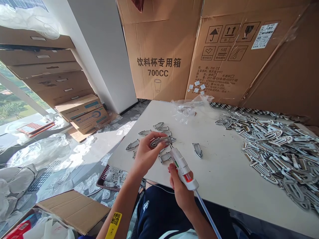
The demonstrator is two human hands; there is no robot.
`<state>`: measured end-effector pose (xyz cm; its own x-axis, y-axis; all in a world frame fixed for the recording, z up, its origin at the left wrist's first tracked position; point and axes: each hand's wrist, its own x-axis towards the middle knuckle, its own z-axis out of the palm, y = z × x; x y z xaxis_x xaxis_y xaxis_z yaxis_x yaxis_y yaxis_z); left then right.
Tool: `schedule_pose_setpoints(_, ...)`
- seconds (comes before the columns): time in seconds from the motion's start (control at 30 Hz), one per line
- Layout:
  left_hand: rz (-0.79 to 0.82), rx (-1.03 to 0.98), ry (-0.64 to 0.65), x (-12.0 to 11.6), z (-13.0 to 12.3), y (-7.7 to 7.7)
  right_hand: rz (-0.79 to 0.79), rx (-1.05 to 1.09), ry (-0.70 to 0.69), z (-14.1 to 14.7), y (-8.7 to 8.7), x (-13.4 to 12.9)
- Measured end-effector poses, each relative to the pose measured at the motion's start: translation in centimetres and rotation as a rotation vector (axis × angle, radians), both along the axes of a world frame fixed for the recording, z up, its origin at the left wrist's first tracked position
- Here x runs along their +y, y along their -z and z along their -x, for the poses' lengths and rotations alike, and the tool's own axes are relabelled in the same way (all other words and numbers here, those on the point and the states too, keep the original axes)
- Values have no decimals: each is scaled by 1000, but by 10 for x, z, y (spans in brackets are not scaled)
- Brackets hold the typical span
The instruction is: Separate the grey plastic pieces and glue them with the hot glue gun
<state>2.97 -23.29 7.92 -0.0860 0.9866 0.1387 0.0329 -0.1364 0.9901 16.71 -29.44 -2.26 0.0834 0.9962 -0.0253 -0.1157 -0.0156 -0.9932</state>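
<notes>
My left hand (pixel 147 153) is shut on a small grey metal-and-rubber shaped piece (pixel 159 141), holding it above the white table (pixel 224 179). My right hand (pixel 180 189) grips a white hot glue gun (pixel 183 167), with its nozzle touching or very near that piece. A clear glue stick or hose (pixel 206 212) runs down from the gun's rear. Several similar pieces (pixel 149 132) lie just beyond my left hand, partly hidden by it, and one more (pixel 197 150) lies alone to the right. A large heap of such pieces (pixel 279 156) covers the table's right side.
A crumpled clear plastic bag (pixel 190 108) lies at the table's far edge, before large cardboard cartons (pixel 159 49). To the left, a red basket (pixel 106 176) holds more pieces. Stacked boxes (pixel 87 113), plastic sheets and a window lie beyond. A yellow tag (pixel 113 225) circles my left wrist.
</notes>
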Motion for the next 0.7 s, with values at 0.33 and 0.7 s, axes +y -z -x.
schedule_pose_setpoints(0.33,-39,-3,18,-3,-2,-1,-4,12,26,4,-2,2)
schedule_pose_setpoints(0.7,-26,19,-2,-7,-3,-7,35,48,47,3,1,3)
